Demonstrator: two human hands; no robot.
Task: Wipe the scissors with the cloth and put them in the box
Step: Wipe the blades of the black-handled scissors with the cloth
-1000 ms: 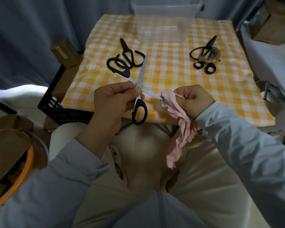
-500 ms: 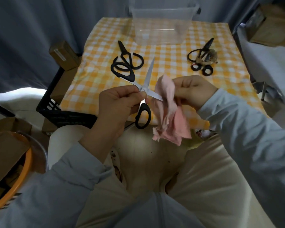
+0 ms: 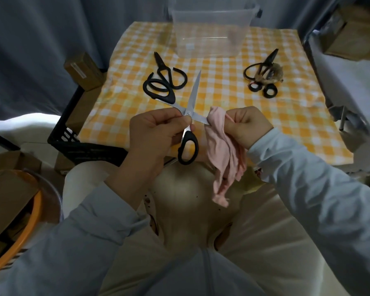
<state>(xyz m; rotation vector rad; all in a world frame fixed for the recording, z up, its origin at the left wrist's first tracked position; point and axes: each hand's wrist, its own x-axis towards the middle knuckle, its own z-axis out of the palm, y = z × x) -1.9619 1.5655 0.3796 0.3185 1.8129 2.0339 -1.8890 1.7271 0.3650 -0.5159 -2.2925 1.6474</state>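
Note:
Black-handled scissors (image 3: 193, 91) with steel blades are spread open above the table's near edge. My left hand (image 3: 156, 131) pinches them at the pivot. One blade points up and away; the other runs right into the pink cloth (image 3: 222, 150). My right hand (image 3: 247, 126) grips that cloth, wrapped round the blade's tip, and the rest hangs down over my lap. The clear plastic box (image 3: 212, 30) stands at the table's far edge.
All-black scissors (image 3: 165, 71) lie on the yellow checked tablecloth (image 3: 222, 86) at the left; another black pair (image 3: 263, 71) lies at the right over a brownish tuft. A black crate (image 3: 73, 137) and cardboard boxes sit left of the table.
The cloth bunched up near the pivot half a second ago; now my right hand has drawn it out along the blade to its tip. My left hand keeps its hold.

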